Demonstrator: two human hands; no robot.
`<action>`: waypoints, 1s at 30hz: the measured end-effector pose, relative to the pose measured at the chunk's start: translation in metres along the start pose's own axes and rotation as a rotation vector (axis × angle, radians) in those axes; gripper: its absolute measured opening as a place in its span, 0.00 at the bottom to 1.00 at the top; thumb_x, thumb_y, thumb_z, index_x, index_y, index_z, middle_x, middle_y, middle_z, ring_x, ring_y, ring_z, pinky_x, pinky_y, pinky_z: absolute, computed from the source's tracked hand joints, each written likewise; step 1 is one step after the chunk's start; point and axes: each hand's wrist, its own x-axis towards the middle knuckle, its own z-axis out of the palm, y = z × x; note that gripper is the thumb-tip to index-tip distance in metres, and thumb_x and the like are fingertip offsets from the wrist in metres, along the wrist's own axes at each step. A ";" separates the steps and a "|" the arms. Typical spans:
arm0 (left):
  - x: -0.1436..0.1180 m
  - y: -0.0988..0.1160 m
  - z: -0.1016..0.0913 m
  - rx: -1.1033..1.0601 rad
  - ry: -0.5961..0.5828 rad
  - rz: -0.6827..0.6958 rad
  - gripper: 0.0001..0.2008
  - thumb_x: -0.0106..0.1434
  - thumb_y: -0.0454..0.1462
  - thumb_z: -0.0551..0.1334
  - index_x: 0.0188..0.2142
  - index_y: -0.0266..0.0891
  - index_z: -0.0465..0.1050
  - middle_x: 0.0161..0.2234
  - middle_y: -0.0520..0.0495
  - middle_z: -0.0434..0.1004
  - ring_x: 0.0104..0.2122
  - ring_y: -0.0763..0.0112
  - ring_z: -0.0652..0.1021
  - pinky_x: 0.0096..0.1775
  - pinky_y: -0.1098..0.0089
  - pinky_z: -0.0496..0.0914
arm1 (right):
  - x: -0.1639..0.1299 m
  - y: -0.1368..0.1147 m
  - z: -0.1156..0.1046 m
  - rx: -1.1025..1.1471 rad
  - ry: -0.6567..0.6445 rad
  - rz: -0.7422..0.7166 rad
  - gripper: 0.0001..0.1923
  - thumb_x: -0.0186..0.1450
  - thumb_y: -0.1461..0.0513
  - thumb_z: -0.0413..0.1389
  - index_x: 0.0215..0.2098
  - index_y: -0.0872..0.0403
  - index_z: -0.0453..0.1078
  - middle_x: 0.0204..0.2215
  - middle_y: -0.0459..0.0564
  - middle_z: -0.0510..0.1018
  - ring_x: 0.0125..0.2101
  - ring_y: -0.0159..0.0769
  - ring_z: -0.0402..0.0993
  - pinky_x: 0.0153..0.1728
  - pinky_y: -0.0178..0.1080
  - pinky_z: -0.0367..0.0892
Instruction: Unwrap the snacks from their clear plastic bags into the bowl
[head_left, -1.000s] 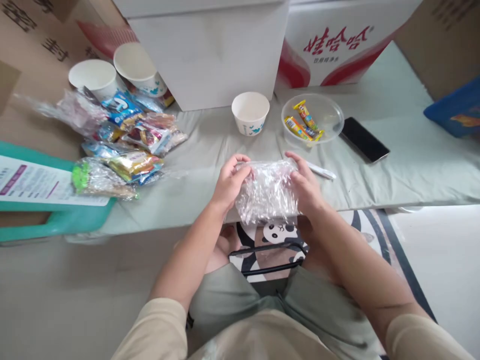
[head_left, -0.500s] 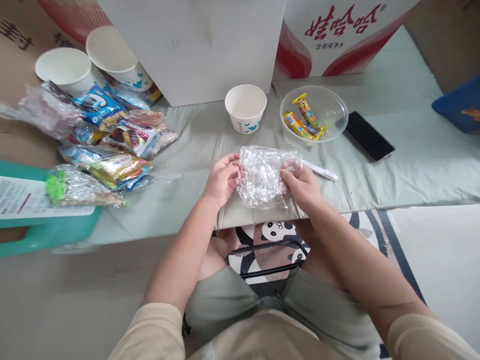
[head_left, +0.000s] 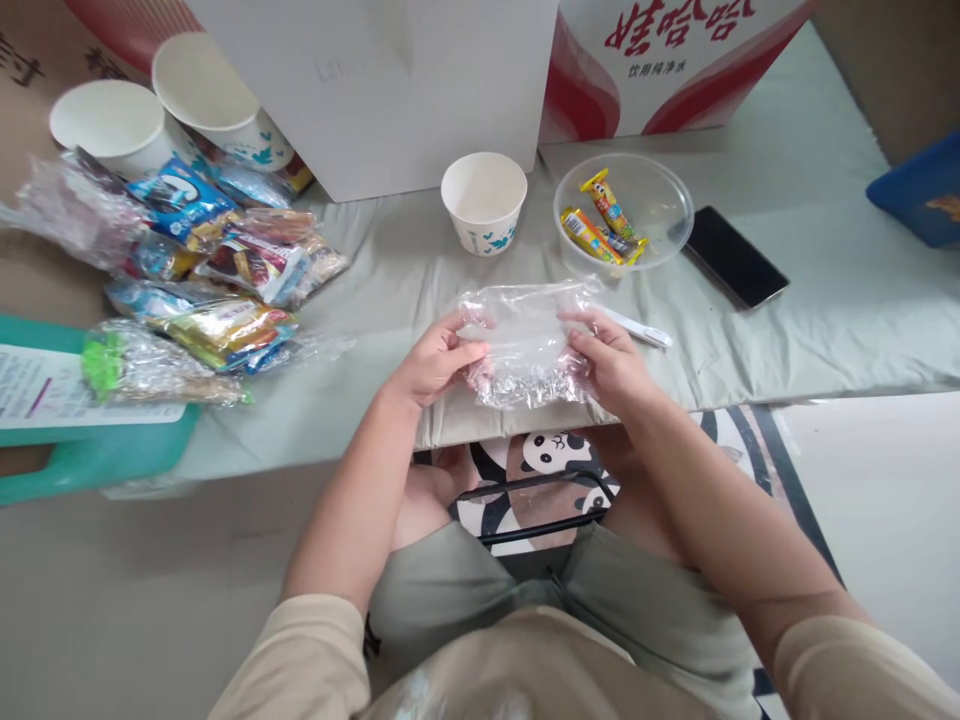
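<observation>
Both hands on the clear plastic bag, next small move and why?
Probably pull the top edges apart to open the clear plastic bag. The left hand and right hand each pinch a side, held over the mat's near edge; its mouth looks closed and it seems empty.

My head camera looks forward and down, close over my left hand (head_left: 435,357) and right hand (head_left: 611,362); no second view.
</observation>
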 end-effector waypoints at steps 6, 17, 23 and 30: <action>0.001 0.006 -0.009 -0.054 0.046 0.089 0.14 0.54 0.48 0.64 0.25 0.40 0.74 0.21 0.49 0.71 0.20 0.72 0.71 0.22 0.69 0.66 | 0.004 -0.002 -0.006 -0.041 -0.095 -0.041 0.14 0.58 0.51 0.50 0.31 0.50 0.70 0.25 0.49 0.74 0.21 0.37 0.68 0.24 0.43 0.68; 0.010 -0.015 -0.002 0.544 0.631 0.538 0.13 0.55 0.33 0.65 0.40 0.42 0.70 0.38 0.49 0.75 0.36 0.71 0.76 0.41 0.69 0.73 | -0.003 -0.003 0.015 -0.250 0.233 -0.073 0.15 0.55 0.54 0.63 0.35 0.50 0.66 0.24 0.41 0.69 0.25 0.31 0.64 0.28 0.36 0.60; 0.008 -0.021 0.044 0.484 0.267 0.452 0.24 0.61 0.45 0.67 0.55 0.42 0.70 0.57 0.40 0.75 0.57 0.60 0.75 0.58 0.61 0.70 | -0.006 -0.001 0.029 -0.060 0.109 -0.159 0.16 0.55 0.53 0.63 0.30 0.51 0.63 0.29 0.44 0.72 0.28 0.31 0.66 0.31 0.36 0.63; 0.017 -0.021 0.050 0.095 0.086 0.187 0.20 0.59 0.51 0.69 0.43 0.39 0.79 0.40 0.45 0.83 0.42 0.63 0.81 0.46 0.65 0.74 | -0.001 0.001 0.022 0.018 0.079 -0.143 0.18 0.55 0.50 0.63 0.36 0.50 0.64 0.29 0.44 0.71 0.28 0.32 0.66 0.32 0.37 0.64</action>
